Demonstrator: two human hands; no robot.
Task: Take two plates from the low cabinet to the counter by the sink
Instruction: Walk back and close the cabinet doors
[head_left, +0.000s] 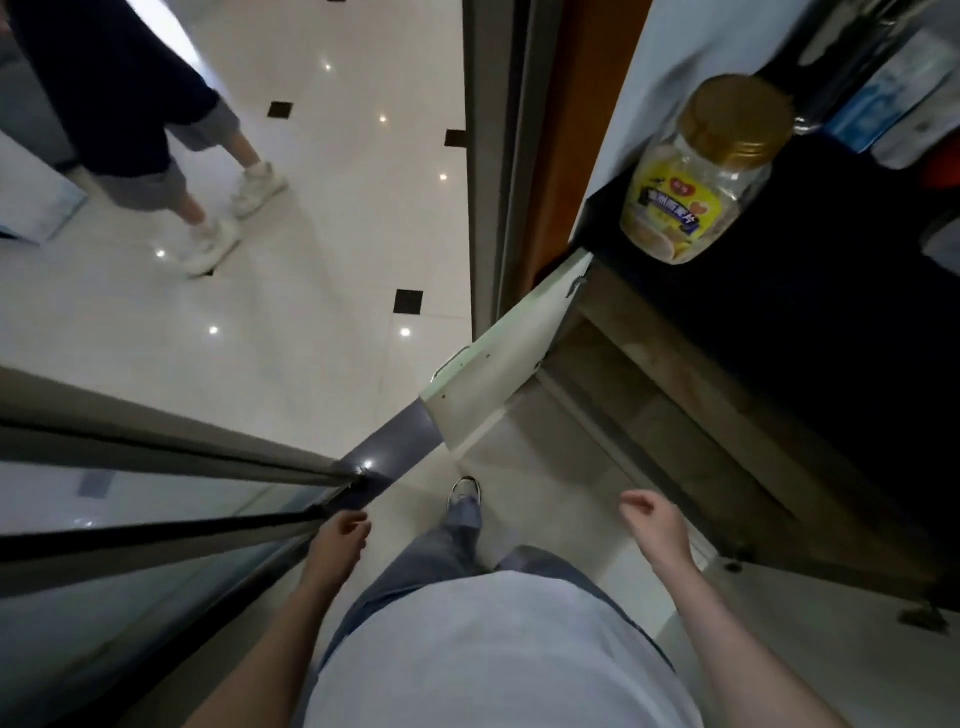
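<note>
A dark counter bears a gold-lidded clear jar; the white tiled floor lies below.

The low cabinet stands at the right, under a dark table. Its pale door hangs open, swung out toward the tiled floor, with a slim metal handle on its outer edge. The inside shows brownish wooden shelf boards, dim and blurred; whether plates lie in there cannot be told. No sink is in view.
</note>
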